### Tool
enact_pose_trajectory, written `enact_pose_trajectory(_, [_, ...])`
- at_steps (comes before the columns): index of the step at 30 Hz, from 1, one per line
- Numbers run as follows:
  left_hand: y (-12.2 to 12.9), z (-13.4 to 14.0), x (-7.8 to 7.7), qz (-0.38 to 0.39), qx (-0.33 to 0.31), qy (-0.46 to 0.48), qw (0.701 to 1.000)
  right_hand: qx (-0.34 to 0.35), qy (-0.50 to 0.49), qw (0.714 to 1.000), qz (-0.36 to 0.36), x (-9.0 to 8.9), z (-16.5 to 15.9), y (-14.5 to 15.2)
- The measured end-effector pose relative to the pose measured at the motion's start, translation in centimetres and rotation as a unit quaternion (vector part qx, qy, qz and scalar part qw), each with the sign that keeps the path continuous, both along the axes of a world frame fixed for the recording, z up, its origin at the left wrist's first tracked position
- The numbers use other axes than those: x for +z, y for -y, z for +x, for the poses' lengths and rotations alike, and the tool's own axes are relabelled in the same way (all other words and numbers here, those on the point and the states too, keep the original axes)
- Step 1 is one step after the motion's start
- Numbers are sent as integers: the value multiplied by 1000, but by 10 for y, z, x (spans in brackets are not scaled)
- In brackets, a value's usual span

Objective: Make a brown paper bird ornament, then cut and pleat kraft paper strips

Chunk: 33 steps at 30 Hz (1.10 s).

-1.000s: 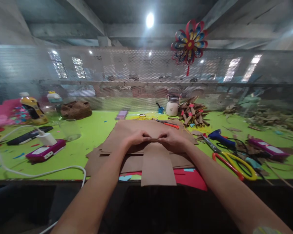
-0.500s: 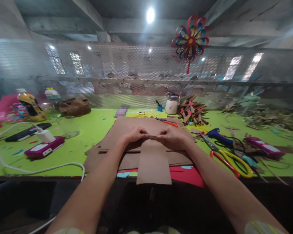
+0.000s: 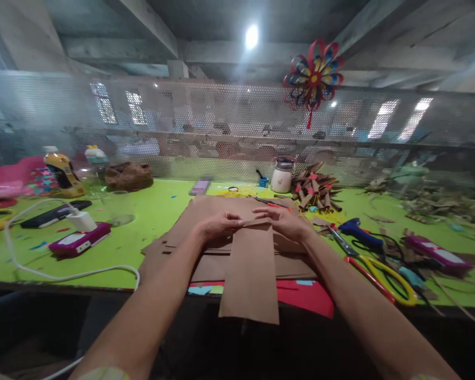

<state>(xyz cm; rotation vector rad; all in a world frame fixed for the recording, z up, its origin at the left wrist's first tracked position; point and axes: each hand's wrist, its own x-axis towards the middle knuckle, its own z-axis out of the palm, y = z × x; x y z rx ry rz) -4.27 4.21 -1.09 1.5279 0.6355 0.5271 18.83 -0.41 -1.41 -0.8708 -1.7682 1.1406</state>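
A long strip of brown paper (image 3: 253,274) stretches toward me, its near end hanging past the table edge. Its far end is turned over into a narrow fold (image 3: 257,224). My left hand (image 3: 221,224) is closed, pinching the fold's left end between thumb and fingertips. At the other end, my right hand (image 3: 287,221) is loosely curled at the strip's right corner, its forefinger lifted a little above the fold; the thumb is mostly hidden. Under both hands lies a stack of brown paper sheets (image 3: 206,269). Red paper (image 3: 309,298) shows beneath the stack.
Scissors with red and yellow handles (image 3: 391,279) and a blue glue gun (image 3: 360,232) lie right. Small orange-handled scissors (image 3: 275,203) rest beyond my hands. A white jar (image 3: 282,177) stands behind. Left are a purple power strip (image 3: 79,240) and white cable (image 3: 91,272).
The view has tilted slightly upward. My hands have moved a little apart along the fold, and the right fingers have lifted. The strip's near end reaches closer to me.
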Motion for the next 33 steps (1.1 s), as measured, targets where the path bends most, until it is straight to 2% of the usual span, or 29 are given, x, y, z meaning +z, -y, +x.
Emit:
enact_pose_trajectory(2, [5, 2, 1, -35, -25, 22, 999, 56, 2, 998, 8, 3, -6, 4])
enact_pose_trajectory(4, [9, 5, 2, -61, -44, 37, 997, 74, 12, 996, 40, 6, -10, 7])
enact_pose_trajectory(9, [16, 12, -4, -99, -87, 36, 991, 50, 14, 996, 79, 8, -14, 11])
enact_pose_trajectory(11, [13, 13, -7, -97, -64, 44, 992, 35, 37, 995, 81, 8, -14, 12])
enact_pose_trajectory(15, [2, 8, -2, -52, 14, 88, 995, 15, 173, 978, 111, 10, -14, 12])
enact_pose_trajectory(20, [-1, 9, 2, 97, 36, -3, 995, -24, 287, 939, 188, 14, -20, 16])
enact_pose_trajectory(23, [-3, 12, -6, 130, 50, -29, 990, -52, 296, 935, 187, 15, -27, 19])
enact_pose_trajectory(26, [-10, 11, -12, 162, 74, -46, 983, -95, 271, 948, 134, 16, -32, 22])
enact_pose_trajectory(29, [-15, 8, -12, 193, 99, -64, 974, -100, 231, 964, 84, 14, -33, 23])
enact_pose_trajectory(33, [-16, 4, -10, 198, 102, -60, 973, -107, 212, 967, 87, 7, -30, 19])
